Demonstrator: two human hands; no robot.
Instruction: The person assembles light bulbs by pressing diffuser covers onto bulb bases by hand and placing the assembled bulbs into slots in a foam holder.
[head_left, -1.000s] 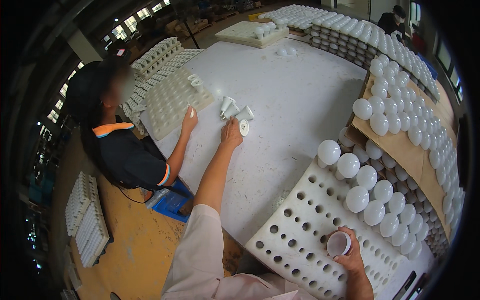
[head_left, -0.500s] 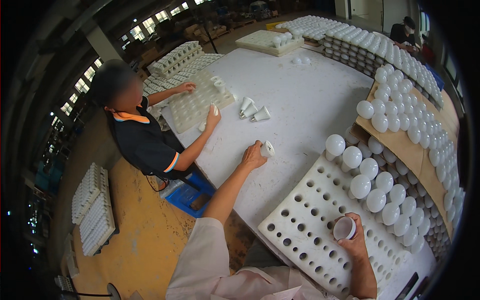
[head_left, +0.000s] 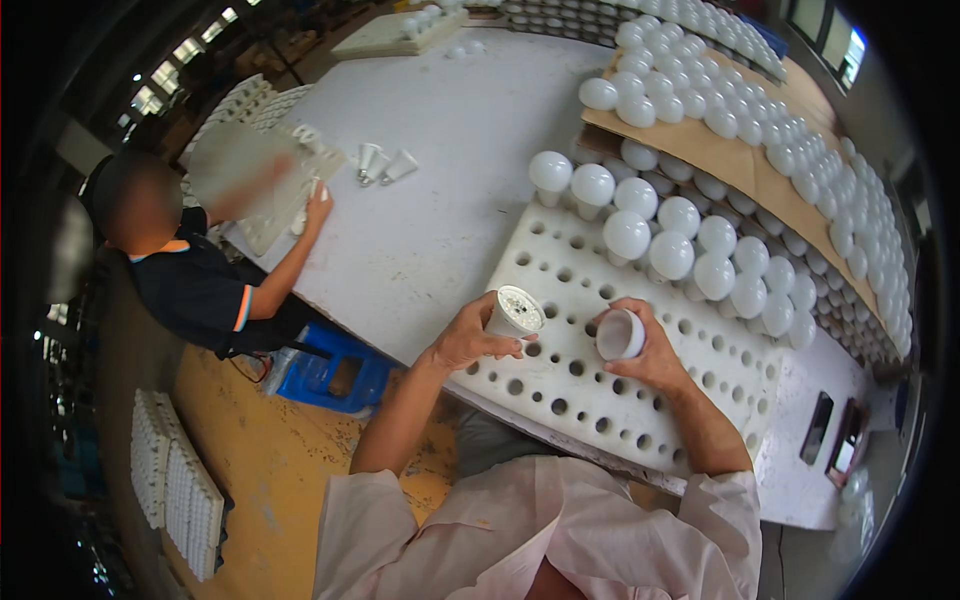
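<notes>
White tabletop (head_left: 440, 205) is partly covered by a pale, hole-studded tray (head_left: 585, 262), along whose far-right side rows of round bulbs (head_left: 626, 233) are set. Above it, by the right hand (head_left: 650, 352), a hollow white cup (head_left: 620, 335) is gripped, its open mouth showing; near that, by the left hand (head_left: 468, 335), a lamp base (head_left: 518, 313) is gripped, its speckled round end turned upward.

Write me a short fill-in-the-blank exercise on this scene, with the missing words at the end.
1. The left hand holds a bulb base, and the right hand holds a white cup over a white tray dotted with ____.
2. The loose bulb bases clustered on the table number ____.
3. The collar of the co-worker's dark shirt is mainly ____.

Missing words: holes; three; orange.
</notes>
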